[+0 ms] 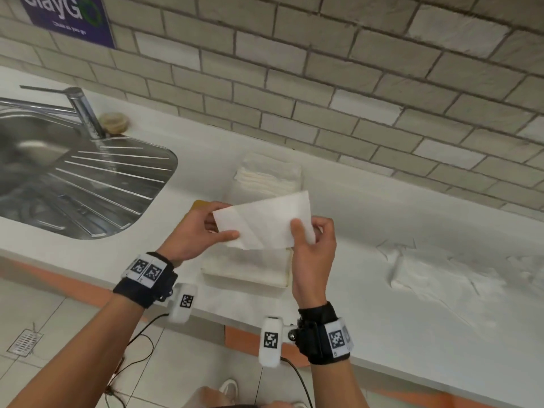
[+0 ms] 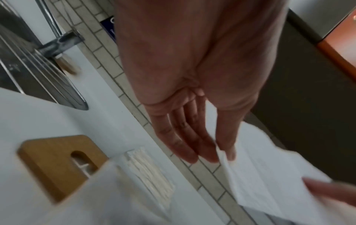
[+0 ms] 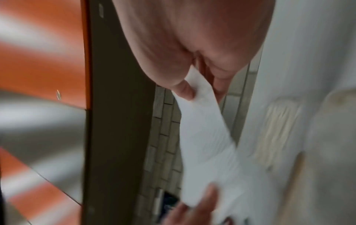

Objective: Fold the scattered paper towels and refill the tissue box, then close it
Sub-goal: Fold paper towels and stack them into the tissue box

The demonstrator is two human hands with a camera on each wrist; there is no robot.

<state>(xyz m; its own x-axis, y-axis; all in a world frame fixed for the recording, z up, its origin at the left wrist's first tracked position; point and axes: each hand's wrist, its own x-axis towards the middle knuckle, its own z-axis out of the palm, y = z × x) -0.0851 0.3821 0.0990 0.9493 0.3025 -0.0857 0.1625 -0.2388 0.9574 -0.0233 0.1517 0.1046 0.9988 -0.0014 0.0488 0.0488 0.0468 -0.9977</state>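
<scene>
I hold one white paper towel (image 1: 265, 222) in the air with both hands, over the open white tissue box (image 1: 244, 278). My left hand (image 1: 219, 231) pinches its left end, thumb in front and fingers behind. My right hand (image 1: 307, 234) pinches the right end the same way. The left wrist view shows straight fingers (image 2: 188, 149) behind the towel (image 2: 269, 182). In the right wrist view the thumb and a finger (image 3: 185, 89) nip the towel (image 3: 208, 144). A stack of folded towels (image 1: 268, 175) lies behind the box. Loose crumpled towels (image 1: 441, 272) are spread at the right.
A wooden lid (image 2: 55, 164) with a slot lies on the white counter (image 1: 382, 207) left of the box, mostly hidden behind my left hand in the head view. A steel sink (image 1: 73, 178) with a tap (image 1: 85, 113) sits at the left. A tiled wall (image 1: 323, 83) backs the counter.
</scene>
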